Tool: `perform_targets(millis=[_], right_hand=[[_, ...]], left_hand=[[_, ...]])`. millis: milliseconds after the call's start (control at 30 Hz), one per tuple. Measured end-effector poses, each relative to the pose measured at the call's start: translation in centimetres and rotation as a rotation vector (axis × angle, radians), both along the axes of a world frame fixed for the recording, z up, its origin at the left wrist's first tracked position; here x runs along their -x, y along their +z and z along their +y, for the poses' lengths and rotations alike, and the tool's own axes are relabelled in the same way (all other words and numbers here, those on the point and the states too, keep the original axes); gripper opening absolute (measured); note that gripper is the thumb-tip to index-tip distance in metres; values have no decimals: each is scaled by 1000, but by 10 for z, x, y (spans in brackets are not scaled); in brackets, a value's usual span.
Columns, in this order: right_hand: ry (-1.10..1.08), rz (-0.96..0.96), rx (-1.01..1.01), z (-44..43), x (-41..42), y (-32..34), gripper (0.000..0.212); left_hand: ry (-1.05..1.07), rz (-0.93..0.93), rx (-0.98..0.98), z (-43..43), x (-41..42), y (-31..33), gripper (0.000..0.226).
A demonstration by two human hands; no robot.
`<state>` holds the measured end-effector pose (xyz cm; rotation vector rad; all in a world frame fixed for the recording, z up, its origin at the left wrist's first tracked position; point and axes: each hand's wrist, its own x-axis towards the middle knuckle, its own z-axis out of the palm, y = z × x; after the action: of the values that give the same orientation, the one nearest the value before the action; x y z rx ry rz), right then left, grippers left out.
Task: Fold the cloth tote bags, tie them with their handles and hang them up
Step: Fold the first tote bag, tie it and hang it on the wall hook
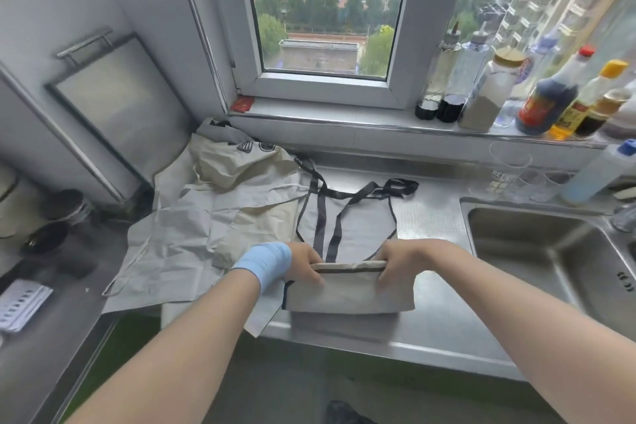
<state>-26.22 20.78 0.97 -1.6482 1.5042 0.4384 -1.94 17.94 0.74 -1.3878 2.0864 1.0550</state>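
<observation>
A grey tote bag with black trim (351,296) lies on the steel counter, its near part folded over into a band. My left hand (303,265), with a blue wrap at the wrist, grips the left end of the fold. My right hand (402,262) grips the right end. The bag's black handles (330,217) trail away from me across the flat far part of the bag. A heap of cream and white tote bags (220,210) lies crumpled to the left, touching the grey bag.
A steel sink (550,251) sits to the right. Bottles (547,103) line the window sill, and a clear glass (506,169) stands below them. A metal tray (113,107) leans on the left wall. Dark jars (65,206) stand at far left.
</observation>
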Motion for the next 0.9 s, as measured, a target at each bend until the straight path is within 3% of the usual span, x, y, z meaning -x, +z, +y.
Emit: perform_targets(millis=[100, 200, 300, 400, 600, 733, 833, 900], right_hand=[[-130, -150, 24, -16, 7, 8, 5], [-269, -233, 197, -33, 13, 1, 14], [-328, -177, 424, -49, 20, -14, 20], [-420, -131, 550, -71, 27, -29, 20], [-456, -28, 555, -122, 38, -68, 17], [-378, 42, 575, -154, 43, -97, 15], [-300, 125, 572, -171, 44, -115, 17], [-220, 167, 580, -179, 45, -122, 31]], left_hand=[[45, 16, -43, -19, -6, 12, 16], [118, 51, 183, -43, -8, 6, 17], [250, 174, 403, -60, -2, -1, 6], [344, 237, 440, -85, 10, -11, 10], [389, 200, 472, -146, 37, -55, 27], [176, 11, 659, -168, 56, -85, 53], [-25, 41, 516, -166, 72, -102, 66], [-156, -20, 408, -161, 76, -113, 77]])
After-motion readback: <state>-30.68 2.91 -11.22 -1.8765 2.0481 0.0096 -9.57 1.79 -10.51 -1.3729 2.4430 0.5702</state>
